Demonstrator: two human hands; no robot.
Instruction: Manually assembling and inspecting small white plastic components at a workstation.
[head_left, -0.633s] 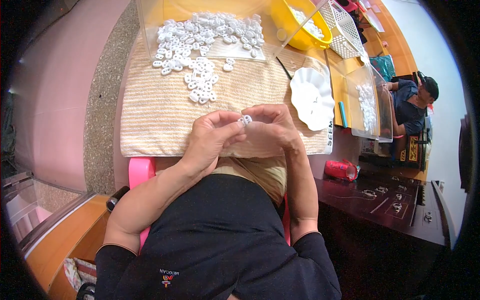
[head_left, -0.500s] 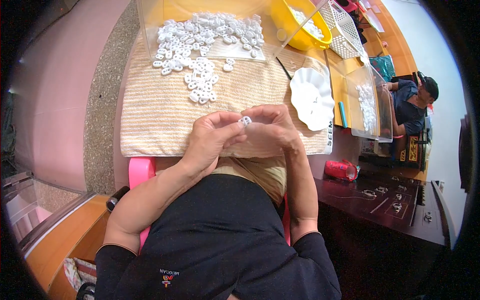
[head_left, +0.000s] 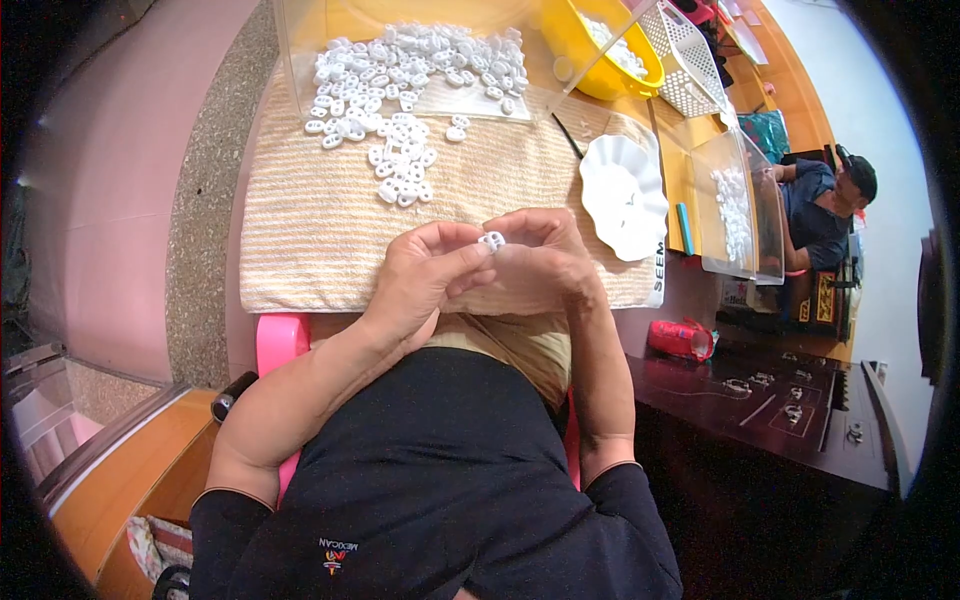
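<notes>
Between the fingertips of both hands sits a small white oval plastic piece with two holes (head_left: pixel 491 241). My left hand (head_left: pixel 425 272) is closed, pinching it from the left with thumb and forefinger. My right hand (head_left: pixel 545 255) grips its other side, also with thumb and fingertips. Both are held above the near edge of a striped cream towel (head_left: pixel 310 230). Beyond them a small heap of similar white pieces (head_left: pixel 402 160) lies on the towel, trailing from a bigger pile (head_left: pixel 400 70) in a clear plastic box. Two more pieces (head_left: pixel 457 129) lie a little to the right.
A scalloped white dish (head_left: pixel 610 190) with a few small dark bits stands on the right. Behind it are a yellow basin (head_left: pixel 650 88) of white pieces and a white perforated basket (head_left: pixel 685 60). At far right a co-worker (head_left: pixel 825 205) sits by another clear bin (head_left: pixel 745 262).
Almost nothing differs. Both hands stay in place around the white piece, which appears slightly turned between the fingertips.
</notes>
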